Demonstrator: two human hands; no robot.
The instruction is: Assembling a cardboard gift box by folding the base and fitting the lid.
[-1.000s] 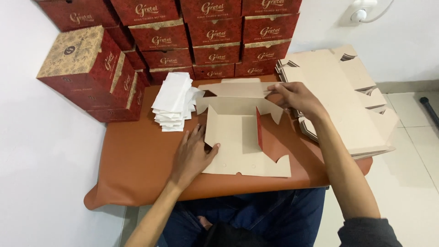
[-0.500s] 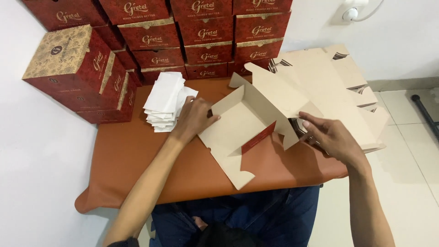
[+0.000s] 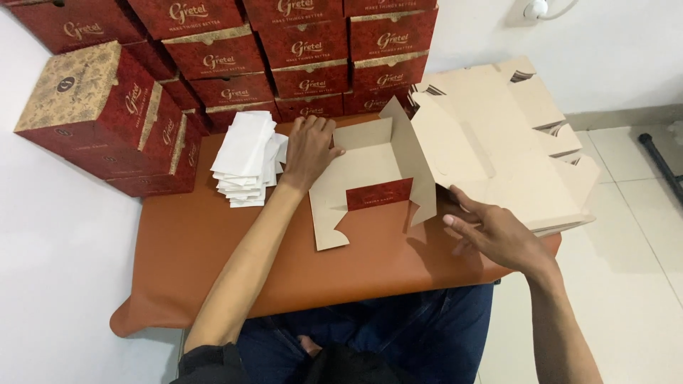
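A half-folded cardboard box (image 3: 370, 178), brown inside with a red strip on its near wall, lies on the orange-brown table (image 3: 235, 263). My left hand (image 3: 309, 149) grips the box's left wall near its far corner. My right hand (image 3: 494, 235) hovers to the right of the box with fingers spread, holding nothing, just below the box's raised right flap (image 3: 452, 146).
A pile of white folded papers (image 3: 245, 156) lies left of the box. Finished red boxes (image 3: 299, 50) are stacked along the wall and at far left (image 3: 107, 114). A stack of flat box blanks (image 3: 541, 178) rests at the table's right end. Tiled floor lies to the right.
The box has turned and settled flatter on the table. My left hand stayed on its left wall. My right hand let go of the right side and drew back, fingers spread.
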